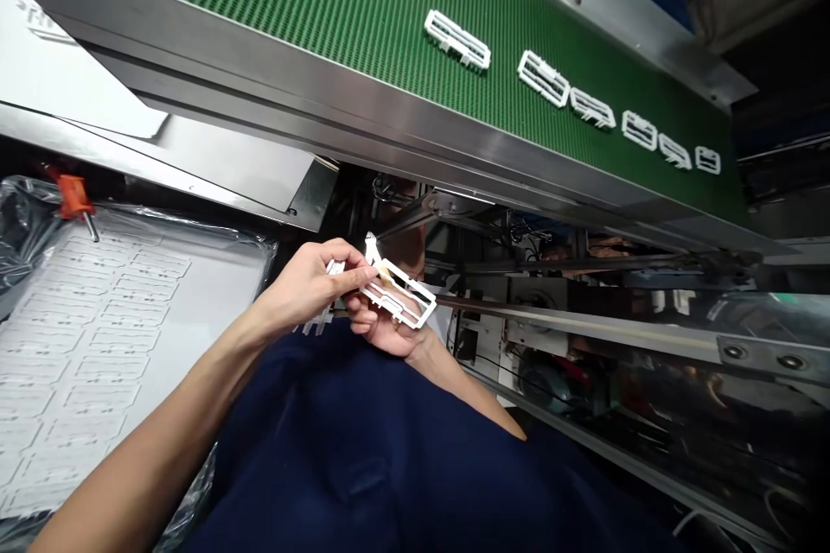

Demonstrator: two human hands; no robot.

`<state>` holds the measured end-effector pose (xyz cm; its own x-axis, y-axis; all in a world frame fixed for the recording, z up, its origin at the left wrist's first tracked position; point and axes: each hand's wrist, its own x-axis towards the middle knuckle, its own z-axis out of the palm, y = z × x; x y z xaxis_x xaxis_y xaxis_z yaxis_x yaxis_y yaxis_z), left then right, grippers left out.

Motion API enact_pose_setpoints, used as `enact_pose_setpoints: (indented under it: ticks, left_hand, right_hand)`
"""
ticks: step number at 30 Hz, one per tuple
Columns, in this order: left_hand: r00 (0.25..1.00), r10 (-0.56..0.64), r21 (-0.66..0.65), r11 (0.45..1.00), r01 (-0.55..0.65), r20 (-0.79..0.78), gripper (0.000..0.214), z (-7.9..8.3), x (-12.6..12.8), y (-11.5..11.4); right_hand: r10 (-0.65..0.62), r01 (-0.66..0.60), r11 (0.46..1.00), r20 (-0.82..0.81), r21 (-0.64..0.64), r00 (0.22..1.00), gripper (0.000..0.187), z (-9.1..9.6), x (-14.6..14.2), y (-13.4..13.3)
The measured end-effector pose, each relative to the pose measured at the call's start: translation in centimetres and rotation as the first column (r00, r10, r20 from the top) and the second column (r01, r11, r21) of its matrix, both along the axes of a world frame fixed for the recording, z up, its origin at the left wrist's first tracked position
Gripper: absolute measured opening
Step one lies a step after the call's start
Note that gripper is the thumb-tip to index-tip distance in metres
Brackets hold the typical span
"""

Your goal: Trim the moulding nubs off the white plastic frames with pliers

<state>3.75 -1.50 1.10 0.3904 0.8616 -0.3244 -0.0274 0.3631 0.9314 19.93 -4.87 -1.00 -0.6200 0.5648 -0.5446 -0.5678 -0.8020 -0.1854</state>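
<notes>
While the left hand (311,283) pinched a white plastic frame (399,295) between its fingers, well below the green conveyor belt (363,17), the right hand (382,330) curled underneath, seemingly to steady it, though any grip was hidden, with white plastic strips (312,324) bunched nearby.

From here I can see a green modular conveyor belt (311,34) edged by a stainless steel rail (324,95), with white plastic frames (457,40) spaced along it. Off to one side, white moulded parts (84,363) lie in rows on a white sheet (213,294), over clear plastic wrap (26,225), with an orange-handled pin (73,196) at its corner.
</notes>
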Motion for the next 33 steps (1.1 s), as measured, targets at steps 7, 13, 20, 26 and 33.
enact_pose_setpoints:
  ticks: [7,13,20,26,33]
  left_hand:
    - [0.994,0.063,-0.080,0.995,-0.057,0.085,0.019,-1.0,-0.8,-0.4]
    - [0.943,0.131,-0.345,0.938,-0.018,0.306,0.019,-2.5,-0.8,-1.2]
    - [0.717,0.445,-0.523,0.842,-0.131,0.536,0.027,-4.7,-0.5,-2.3]
    - [0.705,0.527,-0.538,0.808,-0.241,0.475,0.028,-4.6,0.6,-2.9]
    - [0.636,0.614,-0.621,0.740,-0.258,0.467,0.025,-5.6,0.9,-3.3]
  right_hand:
    - [0.130,-0.130,0.991,0.154,-0.009,0.979,0.059,0.6,1.8,1.1]
    - [0.144,-0.170,0.981,0.228,0.096,0.963,0.034,1.2,2.0,1.5]
    - [-0.148,-0.175,0.899,0.656,0.401,0.740,0.034,3.1,0.5,1.4]
    - [-0.297,-0.605,0.714,0.935,0.354,0.196,0.046,3.5,-2.3,0.3]
    - [-0.350,-0.751,0.582,0.930,0.313,0.117,0.049,1.9,-3.9,-0.7]
